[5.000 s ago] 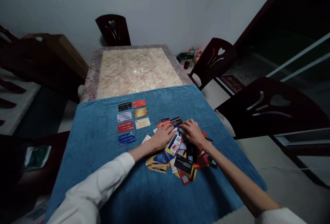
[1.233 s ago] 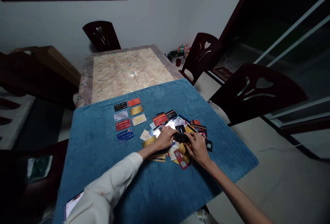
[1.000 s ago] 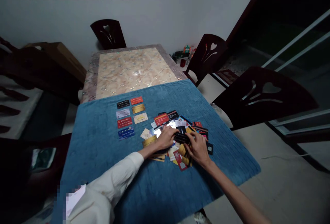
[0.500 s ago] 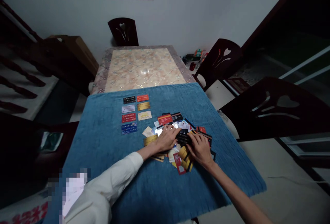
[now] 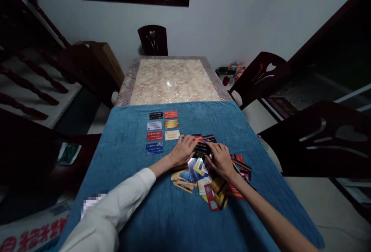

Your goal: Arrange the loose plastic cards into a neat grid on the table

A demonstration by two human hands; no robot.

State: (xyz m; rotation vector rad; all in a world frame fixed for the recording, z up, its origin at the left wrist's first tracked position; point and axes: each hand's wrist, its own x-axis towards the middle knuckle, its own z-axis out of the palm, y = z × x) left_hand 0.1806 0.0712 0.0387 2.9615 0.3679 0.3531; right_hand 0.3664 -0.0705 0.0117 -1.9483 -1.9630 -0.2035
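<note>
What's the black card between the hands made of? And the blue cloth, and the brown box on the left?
The black card is probably plastic: it looks thin, flat and smooth, with pale printing. The blue cloth seems to be soft fabric, maybe plush: it's matte, with fine ridges. The brown box looks like plain cardboard: dull brown, with flat sides.

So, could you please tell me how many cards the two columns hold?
7. Left, far to near: black card, silver card, red card, blue card; right: orange-red card, gold card, cream card.
</note>
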